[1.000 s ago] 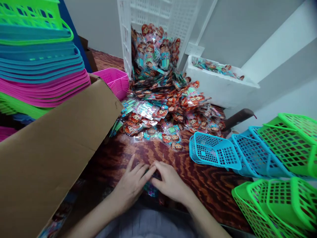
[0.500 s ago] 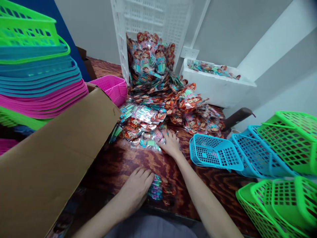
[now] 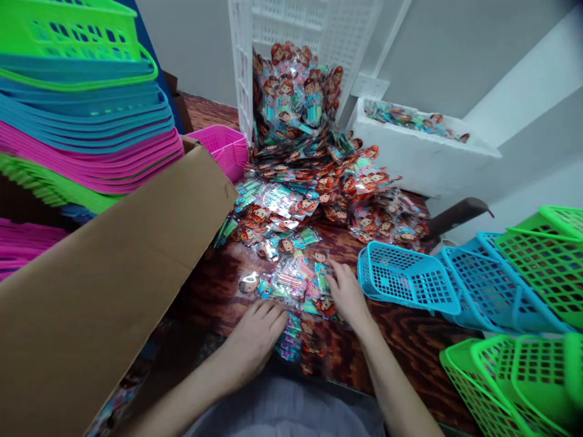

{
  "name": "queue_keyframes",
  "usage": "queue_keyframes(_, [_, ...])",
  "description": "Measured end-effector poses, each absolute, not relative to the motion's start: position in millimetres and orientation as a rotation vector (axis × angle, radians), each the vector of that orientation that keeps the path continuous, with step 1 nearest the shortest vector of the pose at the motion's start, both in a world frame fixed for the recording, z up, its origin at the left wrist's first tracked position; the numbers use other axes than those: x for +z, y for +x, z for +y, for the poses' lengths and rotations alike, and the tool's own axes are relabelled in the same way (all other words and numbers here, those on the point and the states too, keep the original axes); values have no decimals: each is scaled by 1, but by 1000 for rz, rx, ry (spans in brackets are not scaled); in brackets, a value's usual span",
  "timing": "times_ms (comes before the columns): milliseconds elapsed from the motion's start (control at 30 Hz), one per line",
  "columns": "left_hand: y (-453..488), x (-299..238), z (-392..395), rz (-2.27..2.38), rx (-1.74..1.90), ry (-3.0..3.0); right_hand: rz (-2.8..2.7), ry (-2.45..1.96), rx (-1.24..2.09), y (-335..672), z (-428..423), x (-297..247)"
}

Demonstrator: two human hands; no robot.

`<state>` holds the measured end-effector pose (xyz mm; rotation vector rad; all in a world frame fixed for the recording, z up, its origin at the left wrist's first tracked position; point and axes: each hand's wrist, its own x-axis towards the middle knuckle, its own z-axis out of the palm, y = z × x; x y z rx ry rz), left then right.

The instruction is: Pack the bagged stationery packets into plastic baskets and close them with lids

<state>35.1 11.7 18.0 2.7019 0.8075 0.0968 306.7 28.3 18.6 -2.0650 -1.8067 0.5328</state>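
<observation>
My left hand [image 3: 260, 332] lies palm down near the table's front edge, its fingers stretched out against the left end of a small stack of cartoon-figure packets [image 3: 294, 341]. The thumb side is partly hidden. My right hand [image 3: 348, 296] is farther forward and to the right, fingers apart, its fingertips on a loose group of clear plastic packets [image 3: 291, 280]. These packets show printed cartoon figures and pink and green strips inside. Behind them rises a big heap of similar packets [image 3: 296, 173].
A white crate [image 3: 240, 67] lies tipped at the back, spilling packets. A white foam box [image 3: 423, 155] stands behind right. Blue baskets [image 3: 410, 276] and green baskets [image 3: 514, 376] line the right. A cardboard box [image 3: 118, 291] and stacked baskets [image 3: 86, 121] fill the left, near a pink basket [image 3: 223, 145].
My right hand has drawn several packets from the heap's front edge back toward me and right. My left hand stays beside the small stack. The view has shifted slightly left.
</observation>
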Motion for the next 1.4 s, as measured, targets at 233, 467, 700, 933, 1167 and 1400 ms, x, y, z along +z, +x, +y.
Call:
queue_keyframes(233, [34, 10, 7, 818, 119, 2726, -2549, -1959, 121, 302, 40, 22])
queue_keyframes(467, [36, 8, 3, 927, 118, 2681, -2506, -1961, -106, 302, 60, 58])
queue_keyframes(700, [34, 10, 0, 914, 112, 2720, -2167, -1874, 680, 248, 62, 62])
queue_keyframes(933, [32, 7, -1, 904, 183, 2720, -2587, -1823, 259, 205, 37, 54])
queue_keyframes(1167, [30, 9, -1, 914, 192, 2717, -2559, -1960, 524, 254, 16, 73])
queue_keyframes(1400, [31, 10, -1, 906, 198, 2718, -2286, -1621, 428, 270, 5, 65])
